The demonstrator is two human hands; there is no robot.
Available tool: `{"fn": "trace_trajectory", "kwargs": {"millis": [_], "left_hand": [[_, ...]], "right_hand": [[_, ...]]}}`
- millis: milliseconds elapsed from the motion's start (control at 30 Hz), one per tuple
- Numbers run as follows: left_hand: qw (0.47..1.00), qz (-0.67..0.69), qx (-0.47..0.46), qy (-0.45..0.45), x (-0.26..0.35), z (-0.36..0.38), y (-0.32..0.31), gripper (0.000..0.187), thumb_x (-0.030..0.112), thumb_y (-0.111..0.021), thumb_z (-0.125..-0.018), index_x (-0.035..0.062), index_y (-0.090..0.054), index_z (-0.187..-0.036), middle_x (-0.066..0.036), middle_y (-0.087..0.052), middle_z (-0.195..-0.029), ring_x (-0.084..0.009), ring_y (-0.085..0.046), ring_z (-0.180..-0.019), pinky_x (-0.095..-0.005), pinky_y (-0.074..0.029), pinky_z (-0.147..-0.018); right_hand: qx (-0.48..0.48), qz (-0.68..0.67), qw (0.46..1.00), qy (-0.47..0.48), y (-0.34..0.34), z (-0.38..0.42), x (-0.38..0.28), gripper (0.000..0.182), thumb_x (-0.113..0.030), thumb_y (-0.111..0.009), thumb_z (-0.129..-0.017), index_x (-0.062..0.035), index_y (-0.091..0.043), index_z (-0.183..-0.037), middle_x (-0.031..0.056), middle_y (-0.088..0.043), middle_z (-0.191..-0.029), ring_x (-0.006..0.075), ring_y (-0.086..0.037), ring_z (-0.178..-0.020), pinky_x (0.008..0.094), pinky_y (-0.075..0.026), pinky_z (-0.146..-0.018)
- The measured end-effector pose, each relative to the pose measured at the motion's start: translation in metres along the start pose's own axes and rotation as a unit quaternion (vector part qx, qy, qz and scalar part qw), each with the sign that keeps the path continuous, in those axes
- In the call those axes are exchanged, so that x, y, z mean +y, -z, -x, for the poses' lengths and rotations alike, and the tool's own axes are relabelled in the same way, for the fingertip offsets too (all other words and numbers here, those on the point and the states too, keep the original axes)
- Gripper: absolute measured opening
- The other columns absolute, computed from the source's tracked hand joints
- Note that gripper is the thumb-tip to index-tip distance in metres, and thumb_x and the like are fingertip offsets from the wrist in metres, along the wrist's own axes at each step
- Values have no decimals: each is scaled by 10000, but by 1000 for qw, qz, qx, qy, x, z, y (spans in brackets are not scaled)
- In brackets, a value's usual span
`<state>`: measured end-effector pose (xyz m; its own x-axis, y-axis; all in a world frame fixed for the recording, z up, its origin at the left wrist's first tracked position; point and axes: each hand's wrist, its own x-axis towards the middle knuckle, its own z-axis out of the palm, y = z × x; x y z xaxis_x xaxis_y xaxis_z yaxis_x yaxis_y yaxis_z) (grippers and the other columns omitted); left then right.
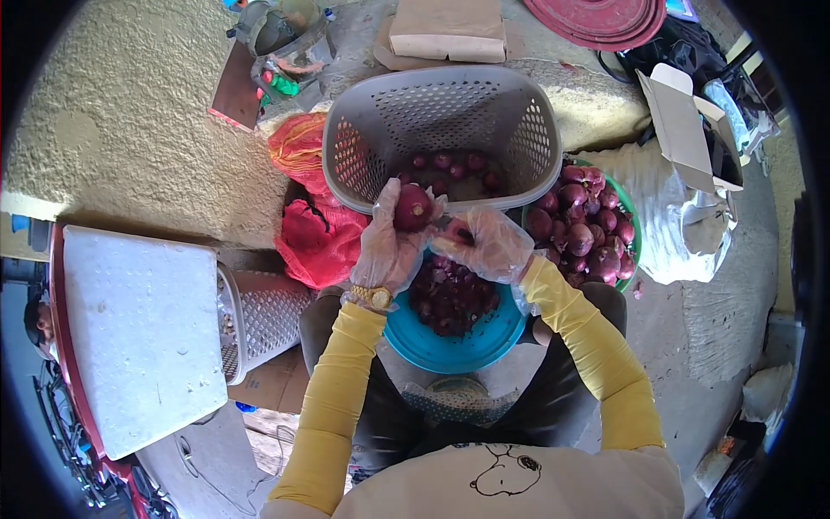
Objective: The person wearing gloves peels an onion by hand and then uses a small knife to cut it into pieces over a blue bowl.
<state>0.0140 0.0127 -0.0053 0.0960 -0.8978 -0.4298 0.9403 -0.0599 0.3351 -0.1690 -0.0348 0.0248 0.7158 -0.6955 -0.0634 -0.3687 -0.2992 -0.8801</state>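
Gloved fingers of the left hand [389,251] are curled around a red onion [413,208], its end turned up, likely so that end stays in view. It is held just above the near rim of the grey basket [441,143], whose floor bears more onions [475,162]. Close beside it, the right hand [491,246] is bent inward at a dark red scrap [463,233]; whether it pinches that, I cannot tell. Between the knees, the blue basin [480,353] sits below both hands, seemingly placed to catch dark red skins [454,298]. Against the basket's right edge, a green-rimmed tub [638,233] keeps heaped onions [581,229] within easy reach.
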Motion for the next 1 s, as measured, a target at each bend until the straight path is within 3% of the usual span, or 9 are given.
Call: {"fn": "trace_trajectory", "kwargs": {"millis": [133,200,367,400,433,800,933,967,1000], "left_hand": [[1000,4,-18,8,13,2,5,453,270,-678,-1006,17,-474,-1321,-214,-564,-1267,-418,-589,-1192,-551,-543,-1020],[1000,-15,-22,-5,18,-1,10,445,241,-686,-998,36,-470,-1329,-196,-560,-1274,-391,-587,-1201,-543,-535,-1029],[962,-239,-38,-123,16,7,-5,473,113,-726,-935,63,-472,-1332,-127,-547,-1271,-281,-567,-1212,-458,-477,-1077],[855,-442,-72,-262,16,9,-11,539,97,-761,-894,61,-469,-1347,-130,-546,-1290,-280,-564,-1219,-418,-460,-1088],[685,-613,-101,-381,16,10,-15,606,82,-796,-853,59,-467,-1362,-132,-546,-1310,-278,-561,-1226,-378,-444,-1099],[569,-680,-105,-450,2,11,-29,721,24,-851,-755,42,-466,-1364,-149,-532,-1379,-303,-534,-1303,-393,-436,-1118],[636,-627,-123,-433,-4,-3,-23,603,40,-797,-840,55,-483,-1354,-111,-535,-1350,-270,-524,-1301,-389,-444,-1120],[829,-487,-99,-257,-3,-7,-22,534,67,-756,-890,58,-485,-1350,-101,-542,-1321,-273,-542,-1270,-397,-480,-1095],[949,-305,-64,-56,-2,-12,-21,467,94,-715,-940,61,-487,-1346,-90,-550,-1292,-277,-561,-1238,-404,-516,-1069]], "right_hand": [[-143,-13,989,-30,6,3,13,344,-387,-756,-907,-66,-750,-1029,138,-698,-773,266,-687,-713,390,-535,-694],[-262,197,944,-29,10,3,13,429,-482,-731,-862,-96,-745,-1049,153,-728,-875,323,-701,-826,439,-540,-755],[-298,341,882,-129,4,13,20,491,-445,-735,-858,-74,-714,-1178,164,-734,-1101,366,-692,-1071,466,-547,-952],[-298,342,882,-128,3,13,20,491,-445,-735,-858,-74,-714,-1178,164,-734,-1101,366,-692,-1071,466,-547,-952],[-288,349,883,-128,2,13,22,490,-456,-735,-860,-81,-717,-1175,163,-734,-1085,370,-688,-1066,468,-542,-949],[-286,340,884,-149,-5,8,27,400,-408,-743,-865,-96,-743,-1115,147,-742,-1071,351,-697,-1054,461,-551,-919],[-295,343,880,-142,-4,1,23,375,-400,-729,-863,-82,-763,-1059,157,-751,-1046,355,-710,-1018,460,-559,-898],[-295,340,881,-149,-5,2,26,375,-400,-729,-863,-82,-763,-1059,157,-751,-1046,355,-710,-1018,460,-559,-898],[-285,332,885,-157,-7,3,31,372,-397,-726,-859,-84,-766,-1055,159,-753,-1046,356,-713,-1010,456,-564,-890]]}}
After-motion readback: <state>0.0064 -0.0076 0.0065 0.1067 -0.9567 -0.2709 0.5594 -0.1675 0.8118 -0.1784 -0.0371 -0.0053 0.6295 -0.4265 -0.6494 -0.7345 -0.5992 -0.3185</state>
